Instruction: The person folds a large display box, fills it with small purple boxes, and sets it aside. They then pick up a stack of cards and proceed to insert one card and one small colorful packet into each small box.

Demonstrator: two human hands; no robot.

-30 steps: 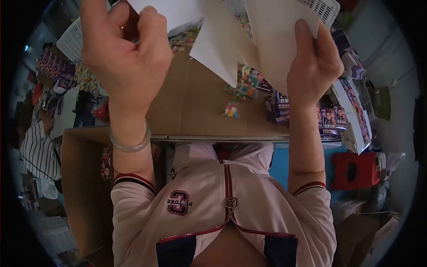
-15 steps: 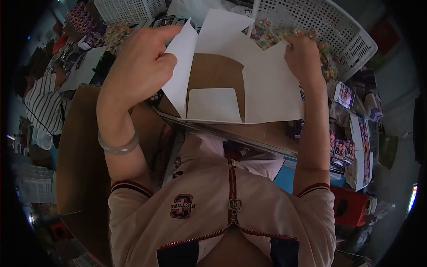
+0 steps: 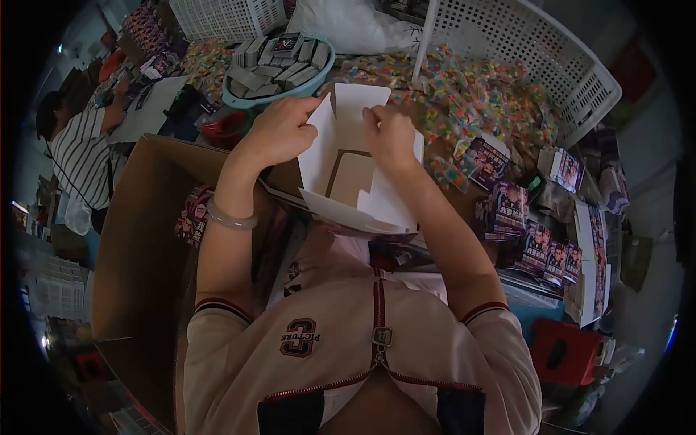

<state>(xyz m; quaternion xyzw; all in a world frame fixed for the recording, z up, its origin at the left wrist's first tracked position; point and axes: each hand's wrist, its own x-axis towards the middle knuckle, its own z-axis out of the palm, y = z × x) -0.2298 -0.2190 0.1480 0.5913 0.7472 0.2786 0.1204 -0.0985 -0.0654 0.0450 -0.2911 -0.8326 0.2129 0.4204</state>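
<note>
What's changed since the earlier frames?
The white carton came down from its raised position, and its side panels went from splayed to standing more upright. The left hand and right hand moved closer together; both remain at the carton. The stacked purple packs and brown cardboard box stayed put.

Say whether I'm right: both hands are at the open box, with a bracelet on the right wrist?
Not quite: the head view shows the bracelet on the left wrist. The left hand and right hand are at the open box.
</note>
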